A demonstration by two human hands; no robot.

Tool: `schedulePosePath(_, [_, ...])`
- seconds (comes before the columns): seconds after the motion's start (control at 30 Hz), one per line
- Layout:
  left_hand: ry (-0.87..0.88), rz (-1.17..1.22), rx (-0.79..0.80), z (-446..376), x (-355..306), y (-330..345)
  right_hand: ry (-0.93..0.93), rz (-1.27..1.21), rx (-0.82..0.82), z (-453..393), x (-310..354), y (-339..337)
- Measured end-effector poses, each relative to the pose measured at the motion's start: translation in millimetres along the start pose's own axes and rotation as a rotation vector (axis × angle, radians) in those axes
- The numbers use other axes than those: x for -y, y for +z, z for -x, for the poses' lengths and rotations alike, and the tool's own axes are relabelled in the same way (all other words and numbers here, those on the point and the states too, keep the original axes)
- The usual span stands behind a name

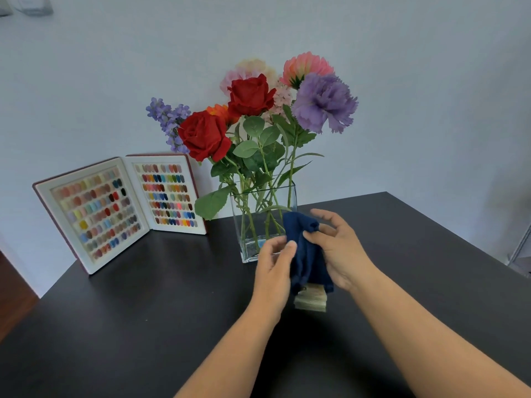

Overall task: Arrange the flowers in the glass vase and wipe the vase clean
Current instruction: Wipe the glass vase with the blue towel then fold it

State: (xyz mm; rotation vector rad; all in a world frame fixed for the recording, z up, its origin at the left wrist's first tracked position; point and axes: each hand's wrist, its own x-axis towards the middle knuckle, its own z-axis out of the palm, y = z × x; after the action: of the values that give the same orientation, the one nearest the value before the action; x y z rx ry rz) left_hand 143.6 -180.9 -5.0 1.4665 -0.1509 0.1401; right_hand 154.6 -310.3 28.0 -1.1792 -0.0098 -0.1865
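Observation:
A square glass vase stands on the black table near its far edge. Several artificial flowers fill it: two red roses, a purple carnation, a pink bloom and lavender sprigs. Just in front of the vase hangs a dark blue cloth, held between both hands. My left hand pinches its left edge. My right hand grips its upper right part. The cloth hides the vase's lower right corner.
An open display book of coloured nail samples stands upright at the left, against the white wall. A small pale folded item lies on the table beneath the cloth. The table's right edge runs diagonally past a metal frame.

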Motion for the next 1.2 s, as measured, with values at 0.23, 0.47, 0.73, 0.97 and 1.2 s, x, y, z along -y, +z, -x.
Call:
schedulePosePath(0.23, [-0.006,0.269,0.226,19,-20,8,-0.275,0.433,0.242,28,11,-4])
schedulePosePath(0.47, [-0.154,0.347,0.198,31,-10,17,-0.381,0.532,0.136,53,3,-28])
schedulePosePath(0.73, [-0.231,0.255,0.104,35,-4,19,-0.173,0.257,-0.133,70,-24,-67])
schedulePosePath(0.97, [-0.355,0.384,0.112,43,-14,29,0.019,0.088,0.025,72,-21,-81])
schedulePosePath(1.2, [-0.582,0.529,0.159,56,-14,47,-0.173,0.353,-0.272,85,-13,-101])
